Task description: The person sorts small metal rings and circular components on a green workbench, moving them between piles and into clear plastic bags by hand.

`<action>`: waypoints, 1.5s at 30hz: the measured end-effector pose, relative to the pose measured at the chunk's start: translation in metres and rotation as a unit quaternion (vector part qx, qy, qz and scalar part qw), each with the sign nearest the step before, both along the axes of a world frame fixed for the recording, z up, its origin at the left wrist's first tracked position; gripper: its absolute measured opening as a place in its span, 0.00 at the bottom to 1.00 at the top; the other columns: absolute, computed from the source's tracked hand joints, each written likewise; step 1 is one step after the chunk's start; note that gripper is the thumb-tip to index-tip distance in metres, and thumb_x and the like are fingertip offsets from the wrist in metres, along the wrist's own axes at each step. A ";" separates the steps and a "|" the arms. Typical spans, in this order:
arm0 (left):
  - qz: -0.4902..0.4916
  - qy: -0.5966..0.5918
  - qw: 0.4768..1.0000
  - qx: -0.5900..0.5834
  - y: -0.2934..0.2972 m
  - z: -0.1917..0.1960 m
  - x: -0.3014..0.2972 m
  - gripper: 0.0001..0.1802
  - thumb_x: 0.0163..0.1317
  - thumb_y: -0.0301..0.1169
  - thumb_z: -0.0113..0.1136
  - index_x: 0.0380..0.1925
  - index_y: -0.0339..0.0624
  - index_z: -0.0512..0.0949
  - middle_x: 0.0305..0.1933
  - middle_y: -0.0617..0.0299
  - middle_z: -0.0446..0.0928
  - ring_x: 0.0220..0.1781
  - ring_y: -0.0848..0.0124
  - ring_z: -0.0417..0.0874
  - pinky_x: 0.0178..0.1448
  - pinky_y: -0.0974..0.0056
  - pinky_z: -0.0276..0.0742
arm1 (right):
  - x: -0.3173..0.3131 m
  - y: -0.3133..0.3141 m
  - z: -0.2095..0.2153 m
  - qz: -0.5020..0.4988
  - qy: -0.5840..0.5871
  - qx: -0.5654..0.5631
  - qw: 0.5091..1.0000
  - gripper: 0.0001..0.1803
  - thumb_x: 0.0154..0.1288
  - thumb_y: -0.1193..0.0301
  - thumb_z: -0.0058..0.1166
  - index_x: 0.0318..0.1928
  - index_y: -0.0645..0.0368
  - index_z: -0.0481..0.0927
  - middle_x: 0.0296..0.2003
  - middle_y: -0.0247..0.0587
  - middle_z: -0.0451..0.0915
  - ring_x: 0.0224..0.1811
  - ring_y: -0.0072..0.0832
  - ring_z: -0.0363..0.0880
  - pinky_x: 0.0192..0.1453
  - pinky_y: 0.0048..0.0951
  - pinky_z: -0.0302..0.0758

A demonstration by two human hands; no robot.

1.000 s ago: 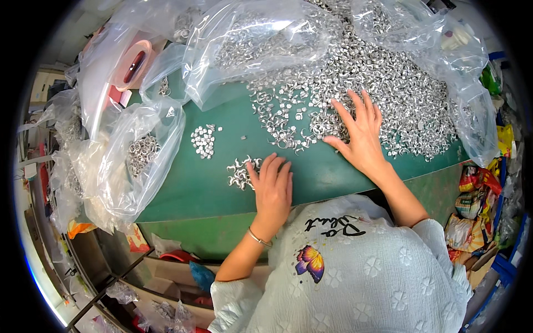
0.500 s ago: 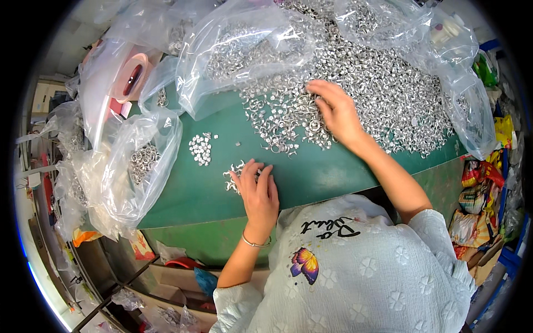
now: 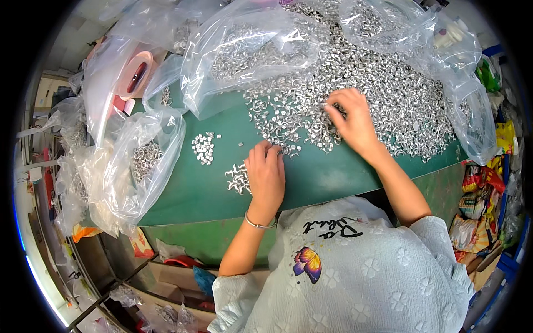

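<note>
**Two hands among small metal parts on a green table**

Nearest the camera: one person in a pale floral top w/ a butterfly patch [image 3: 307, 262], both forearms reaching out over a green table [image 3: 194, 194].

Left hand [image 3: 266, 175]: palm down, fingers loosely curled, resting on the table top at the edge of a small cluster of silver parts [image 3: 237, 178]. One thin bracelet [image 3: 259, 224] on that wrist. Whether anything is pinched underneath – can't tell, fingers cover it.

Just beyond & to the left: a second small cluster [image 3: 203, 147], tidier, lying apart from the first on bare green. So 2 small separated groups, plus a few stray pieces between them.

Right hand [image 3: 348, 119]: further out, fingers bent and pressed into the near edge of the big heap of silver parts [image 3: 377, 94]. Fingertips are buried in pieces; a grip on any single one can't be made out. Heap count: 1, pieces far too many to count.

Clear plastic bags: approx. 5 visible. One at left edge w/ ring-like parts inside [image 3: 141, 161], one large bag lying over the heap's left side [image 3: 244, 55], one at far right [image 3: 455, 83], others crumpled at the far left.

Far left, behind the bags: 1 pink tape dispenser [image 3: 136, 75].

Right of the table, lower down: a pile of coloured packets [image 3: 477, 205].
</note>
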State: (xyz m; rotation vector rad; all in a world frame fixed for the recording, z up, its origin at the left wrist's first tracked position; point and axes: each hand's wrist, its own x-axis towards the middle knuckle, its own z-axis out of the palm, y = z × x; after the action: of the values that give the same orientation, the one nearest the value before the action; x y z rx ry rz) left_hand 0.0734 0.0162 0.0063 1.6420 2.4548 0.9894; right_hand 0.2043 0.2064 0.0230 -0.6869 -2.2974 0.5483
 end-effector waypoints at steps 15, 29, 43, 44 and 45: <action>0.004 -0.079 0.993 0.090 0.016 0.006 -0.004 0.12 0.58 0.15 0.56 0.43 0.33 0.77 0.44 0.50 0.75 0.46 0.53 0.77 0.50 0.58 0.74 | 0.016 -0.027 0.011 0.117 -0.205 -0.010 0.972 0.11 0.56 0.76 0.53 0.41 0.59 0.80 0.31 0.44 0.76 0.37 0.43 0.79 0.39 0.39 0.76; -0.058 -0.582 0.809 0.055 -0.003 0.011 0.035 0.16 0.67 0.20 0.53 0.54 0.34 0.74 0.48 0.59 0.78 0.47 0.73 0.79 0.52 0.69 0.75 | 0.005 -0.022 0.008 0.084 -0.141 0.029 0.986 0.03 0.57 0.77 0.56 0.33 0.60 0.78 0.32 0.43 0.73 0.36 0.42 0.78 0.38 0.40 0.75; -0.127 -0.940 0.304 0.085 -0.013 -0.039 0.040 0.21 0.75 0.34 0.42 0.59 0.28 0.67 0.47 0.50 0.79 0.46 0.65 0.81 0.50 0.64 0.79 | 0.000 -0.023 0.035 0.066 -0.156 0.007 0.985 0.06 0.55 0.74 0.60 0.34 0.60 0.81 0.37 0.38 0.76 0.46 0.36 0.72 0.51 0.36 0.69; -0.087 -0.923 0.369 0.065 -0.011 -0.027 0.043 0.22 0.75 0.34 0.42 0.60 0.28 0.66 0.47 0.49 0.78 0.46 0.65 0.81 0.50 0.64 0.79 | -0.003 -0.022 0.027 0.074 -0.163 0.033 0.983 0.06 0.55 0.73 0.61 0.34 0.59 0.81 0.37 0.38 0.76 0.46 0.35 0.72 0.51 0.36 0.67; -0.045 -0.900 0.431 0.045 -0.009 -0.015 0.044 0.22 0.75 0.34 0.42 0.60 0.28 0.65 0.48 0.49 0.78 0.47 0.64 0.81 0.51 0.63 0.79 | -0.005 -0.023 0.014 0.083 -0.169 0.059 0.980 0.05 0.55 0.73 0.61 0.33 0.59 0.81 0.38 0.37 0.76 0.46 0.34 0.71 0.52 0.36 0.66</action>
State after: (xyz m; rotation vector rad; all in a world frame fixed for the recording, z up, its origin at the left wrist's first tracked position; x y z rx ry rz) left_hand 0.1175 0.0068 -0.0086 -0.0490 0.6437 1.4369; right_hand 0.1988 0.1838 0.0369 -0.5688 -2.6990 0.3871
